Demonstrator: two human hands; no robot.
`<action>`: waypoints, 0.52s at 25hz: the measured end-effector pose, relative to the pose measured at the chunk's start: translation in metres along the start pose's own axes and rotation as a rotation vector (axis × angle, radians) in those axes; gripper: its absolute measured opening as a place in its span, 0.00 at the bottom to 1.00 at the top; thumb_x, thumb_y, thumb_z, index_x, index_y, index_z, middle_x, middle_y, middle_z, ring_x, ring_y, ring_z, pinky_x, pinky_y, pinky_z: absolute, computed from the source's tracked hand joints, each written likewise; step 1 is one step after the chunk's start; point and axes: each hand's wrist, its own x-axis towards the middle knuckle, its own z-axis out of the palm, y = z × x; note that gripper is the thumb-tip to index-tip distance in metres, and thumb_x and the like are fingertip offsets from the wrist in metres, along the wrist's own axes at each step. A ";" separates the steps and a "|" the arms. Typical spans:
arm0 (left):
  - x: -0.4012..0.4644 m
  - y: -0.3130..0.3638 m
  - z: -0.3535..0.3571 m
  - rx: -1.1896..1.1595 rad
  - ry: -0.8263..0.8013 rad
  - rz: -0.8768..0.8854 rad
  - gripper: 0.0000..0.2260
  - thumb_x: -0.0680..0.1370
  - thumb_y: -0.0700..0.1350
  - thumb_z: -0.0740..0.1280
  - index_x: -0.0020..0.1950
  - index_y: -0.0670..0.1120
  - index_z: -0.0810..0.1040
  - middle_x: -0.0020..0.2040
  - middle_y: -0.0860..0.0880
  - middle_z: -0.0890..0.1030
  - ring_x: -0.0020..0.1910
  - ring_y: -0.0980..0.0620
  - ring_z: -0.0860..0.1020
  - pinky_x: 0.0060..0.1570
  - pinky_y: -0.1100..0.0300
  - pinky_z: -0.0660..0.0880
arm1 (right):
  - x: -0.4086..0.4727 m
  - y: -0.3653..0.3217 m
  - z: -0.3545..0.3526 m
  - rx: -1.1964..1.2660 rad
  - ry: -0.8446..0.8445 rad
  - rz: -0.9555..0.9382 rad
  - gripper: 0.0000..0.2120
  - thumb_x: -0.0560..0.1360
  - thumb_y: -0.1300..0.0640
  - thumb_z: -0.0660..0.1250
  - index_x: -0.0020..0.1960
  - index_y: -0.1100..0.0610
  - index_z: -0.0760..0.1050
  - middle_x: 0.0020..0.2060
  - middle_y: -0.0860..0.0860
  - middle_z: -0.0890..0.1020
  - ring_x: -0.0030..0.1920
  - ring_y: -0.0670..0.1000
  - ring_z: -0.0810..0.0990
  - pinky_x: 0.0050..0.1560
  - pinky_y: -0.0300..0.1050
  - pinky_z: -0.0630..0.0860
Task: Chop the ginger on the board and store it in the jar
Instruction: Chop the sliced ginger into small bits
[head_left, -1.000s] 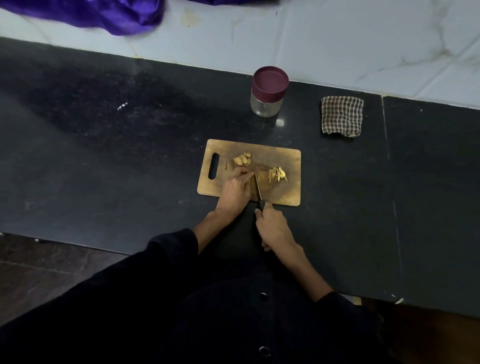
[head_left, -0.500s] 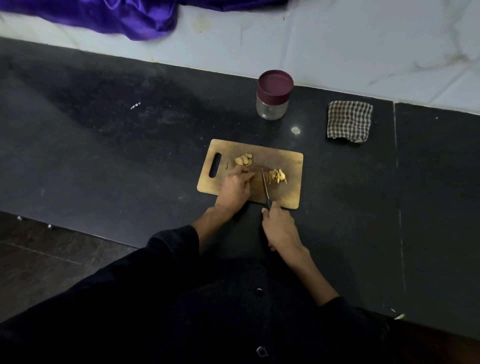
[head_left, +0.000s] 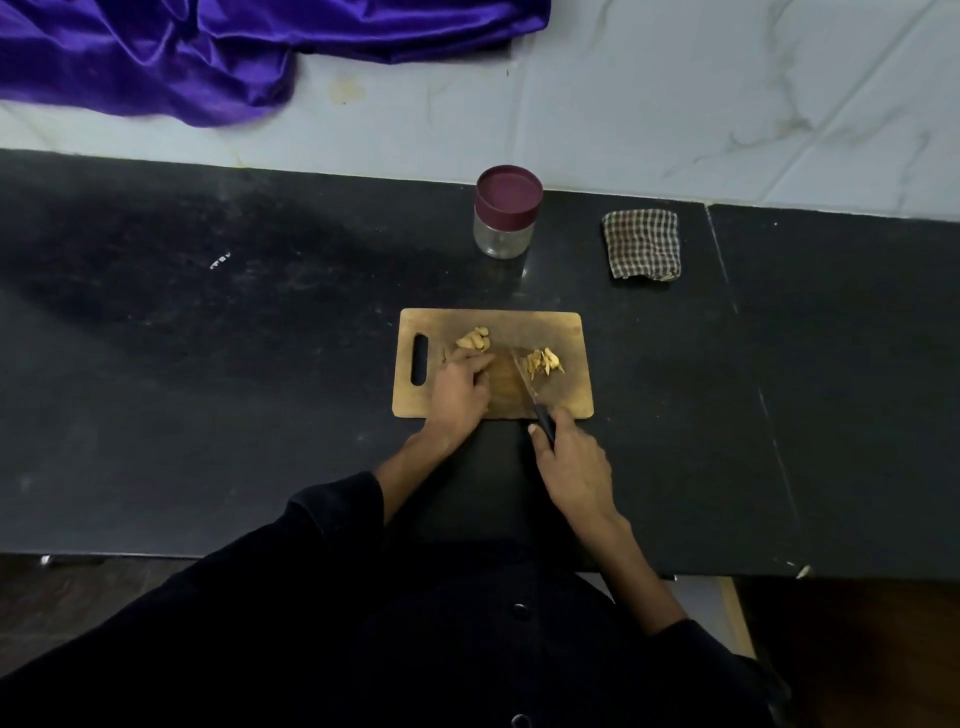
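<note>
The knife (head_left: 525, 382) is gripped by the right hand (head_left: 570, 462), its blade now moved right against the cut ginger (head_left: 543, 360). The left hand (head_left: 460, 392) stays curled on the board (head_left: 566, 400); what it holds cannot be told. The jar (head_left: 505, 212) remains capped behind.
</note>
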 end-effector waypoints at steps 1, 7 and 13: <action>-0.003 0.001 -0.002 -0.009 0.001 0.040 0.17 0.78 0.34 0.61 0.66 0.41 0.76 0.63 0.46 0.74 0.59 0.50 0.75 0.62 0.64 0.70 | -0.002 -0.001 0.001 0.005 0.021 0.009 0.18 0.83 0.48 0.57 0.69 0.55 0.67 0.57 0.56 0.81 0.56 0.60 0.80 0.49 0.52 0.74; -0.011 -0.014 -0.013 -0.086 0.035 0.043 0.15 0.77 0.34 0.63 0.63 0.43 0.77 0.62 0.47 0.75 0.57 0.53 0.77 0.60 0.61 0.74 | -0.003 -0.009 0.010 0.087 0.057 0.033 0.17 0.84 0.50 0.55 0.66 0.57 0.73 0.55 0.56 0.81 0.56 0.59 0.79 0.52 0.53 0.74; 0.017 -0.027 -0.037 -0.161 0.055 -0.082 0.12 0.77 0.44 0.69 0.59 0.44 0.78 0.57 0.48 0.78 0.49 0.53 0.79 0.50 0.57 0.79 | 0.011 -0.020 0.011 0.178 0.054 0.003 0.13 0.84 0.53 0.56 0.61 0.58 0.74 0.46 0.55 0.81 0.47 0.58 0.81 0.48 0.58 0.78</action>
